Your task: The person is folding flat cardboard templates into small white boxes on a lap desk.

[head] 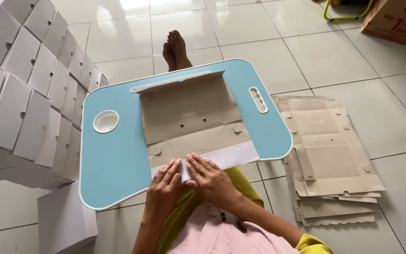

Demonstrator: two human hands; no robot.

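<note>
Far left: stack of folded white boxes [29,89], several rows deep, on the tiled floor [334,61]; one more white box [64,221] stands just below it. Centre: light blue lap worktop [113,160] with a white round cup recess [105,121] at its left and a white slot handle [258,99] at its right. Unfolded cardboard box blank [193,117] lies flat on the worktop, brown side up, far flap raised, near flap turned over to show white. Left hand [165,178] flat, fingers extended, pressing down on that near white flap; grips nothing. Right hand [210,176] likewise flat and spread on the same flap, just beside the left hand. Bare feet [175,49] beyond the worktop. Right: pile of flat brown box blanks [327,155] on the floor. Top right corner: brown carton [395,21].
</note>
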